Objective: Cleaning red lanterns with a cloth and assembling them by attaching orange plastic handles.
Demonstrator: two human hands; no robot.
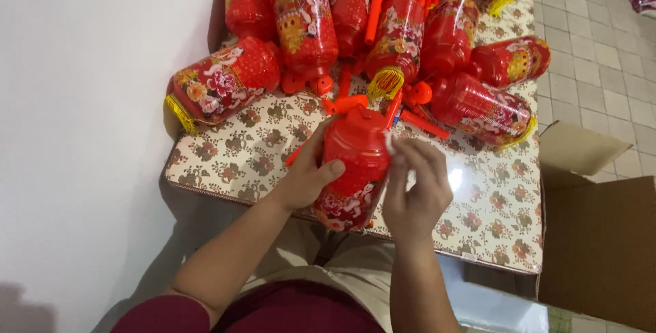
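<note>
Held item: red plastic lantern [355,162], cylindrical, printed with figures and flowers near its lower end, red cap end pointing away from the person; it sits above the near edge of the table, between both hands.
Left hand: left hand [305,176] wrapped around the lantern's left side, thumb across the front, fingers behind; firm grasp.
Right hand: right hand [417,193] at the lantern's right side, fingers curled, fingertips [398,152] pinching a small white piece [389,143] beside the upper edge of the lantern. What the piece is cannot be told.
Table: table [492,203] covered with a floral cloth under a glossy clear sheet; stands against a white wall [82,100].
Pile: many more red lanterns [444,39] lying on their sides across the far half of the table, some with yellow tassels [385,83]; loose red-orange handles [424,124] among them.
Right of table: open cardboard box [601,237] on the tiled floor [601,66].
Person: seated at the near edge, dark red sleeves, light trousers.
</note>
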